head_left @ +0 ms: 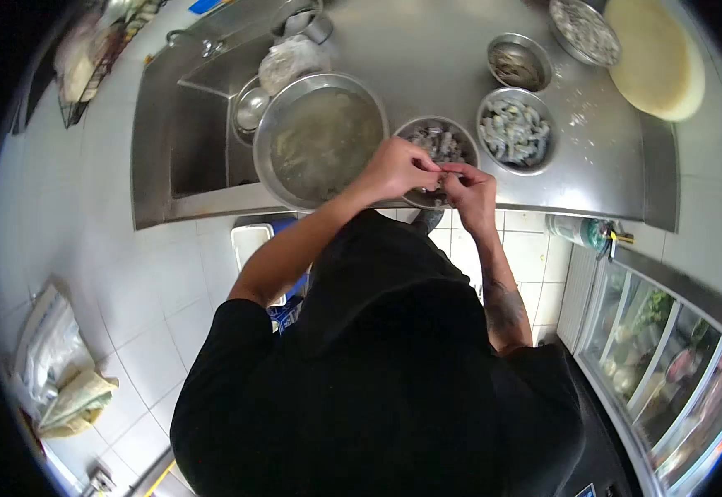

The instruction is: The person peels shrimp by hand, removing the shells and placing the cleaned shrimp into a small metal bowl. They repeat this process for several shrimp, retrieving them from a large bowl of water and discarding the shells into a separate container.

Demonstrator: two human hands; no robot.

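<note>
My left hand (396, 171) and my right hand (471, 197) meet fingertip to fingertip over the near side of a steel bowl (406, 126). Both are closed in a pinch on what looks like a small shrimp, mostly covered by my fingers. Greyish shrimp pieces (448, 147) lie in the bowl beneath. Just right of it, a second steel bowl (520, 169) holds pale, peeled-looking shrimp (513, 132). To the left, beside my left wrist, stands a large metal basin (262, 153) of cloudy water.
A sink (204, 149) with a faucet (206, 45) lies left. Behind the basin sits a plastic bag (292, 62). Farther back right are a small bowl (503, 41), a bowl of pale pieces (584, 31) and a round board (651, 58). A glass-topped display case (667, 356) stands lower right.
</note>
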